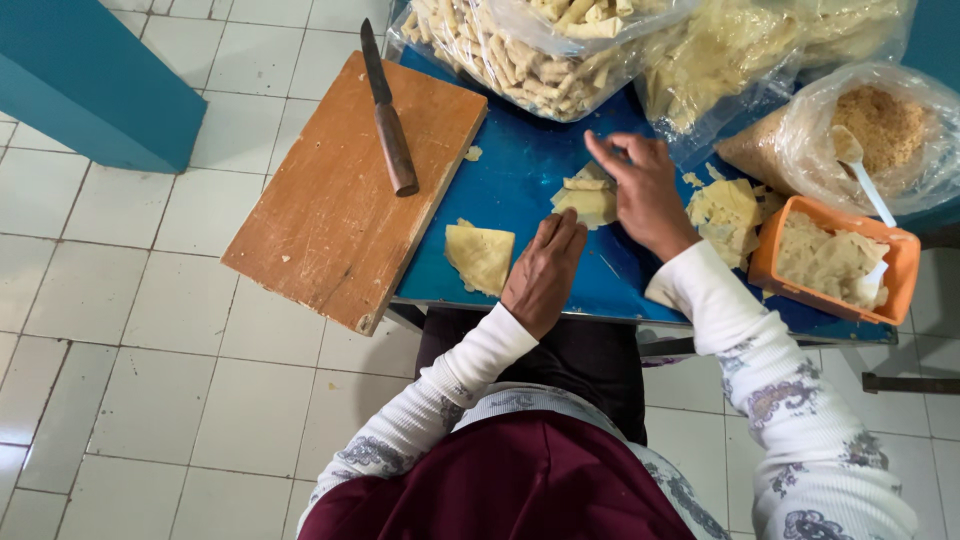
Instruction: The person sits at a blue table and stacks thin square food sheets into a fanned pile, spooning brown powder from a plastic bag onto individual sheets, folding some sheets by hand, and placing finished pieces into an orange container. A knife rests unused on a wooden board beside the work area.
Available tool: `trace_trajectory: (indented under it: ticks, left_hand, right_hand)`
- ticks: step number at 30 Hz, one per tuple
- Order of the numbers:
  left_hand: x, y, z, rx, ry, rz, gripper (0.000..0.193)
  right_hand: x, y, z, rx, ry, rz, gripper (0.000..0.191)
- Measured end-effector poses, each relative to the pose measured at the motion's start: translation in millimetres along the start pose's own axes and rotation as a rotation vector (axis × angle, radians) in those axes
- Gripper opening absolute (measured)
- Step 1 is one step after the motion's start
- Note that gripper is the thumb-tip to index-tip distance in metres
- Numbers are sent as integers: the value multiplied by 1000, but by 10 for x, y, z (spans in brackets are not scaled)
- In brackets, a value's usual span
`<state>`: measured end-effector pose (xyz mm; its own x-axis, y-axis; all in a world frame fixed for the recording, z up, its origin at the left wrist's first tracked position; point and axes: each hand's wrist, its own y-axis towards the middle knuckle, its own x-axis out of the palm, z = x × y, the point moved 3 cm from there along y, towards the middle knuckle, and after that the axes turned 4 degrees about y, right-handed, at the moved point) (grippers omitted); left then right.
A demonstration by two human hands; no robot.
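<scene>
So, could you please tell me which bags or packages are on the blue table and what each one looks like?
Clear plastic bag, back centre: bulging, full of pale rolled sticks.
Second clear bag, back right: crumpled, holds pale yellow sheets.
Small clear bag, far right: open, brown crumbs, white spoon inside.
Orange tub, right edge: rectangular, pale filling.
No labels, signs or screens visible.

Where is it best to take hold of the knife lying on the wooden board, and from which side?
Probably by the brown handle of the knife, coming from the board's near end. It lies flat on the wooden cutting board with the dark blade pointing away from the person and the handle end nearer, clear of both hands.
</scene>
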<state>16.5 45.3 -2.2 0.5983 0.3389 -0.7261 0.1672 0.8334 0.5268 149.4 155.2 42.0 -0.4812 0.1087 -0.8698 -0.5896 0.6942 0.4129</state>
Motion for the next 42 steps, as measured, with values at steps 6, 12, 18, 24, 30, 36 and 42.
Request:
trace_trajectory:
  ticks: [6, 12, 18, 24, 30, 36, 42]
  left_hand:
    - [14, -8, 26, 9, 51, -1, 43]
    - [13, 3, 19, -2, 20, 2, 43]
    - [24, -1, 28, 15, 73, -5, 42]
    - [33, -4, 7, 15, 78, 8, 47]
    - [27, -13, -13, 8, 59, -2, 50]
    - [-4, -5, -6, 17, 87, -8, 50]
    - [-45, 118, -52, -100, 40, -1, 35]
  right_hand:
    - [-58, -6, -92, -11, 142, 30, 61]
    - [-87, 67, 71, 280, 554, 3, 52]
    - [-341, -34, 119, 375, 1274, -57, 46]
    - [-978, 629, 103, 203, 1556, 175, 36]
    - [-1433, 565, 231, 36, 1067, 358, 25]
    - [-1847, -605, 594, 225, 221, 405, 14]
    - [-1699, -1248, 942, 512, -429, 227, 16]
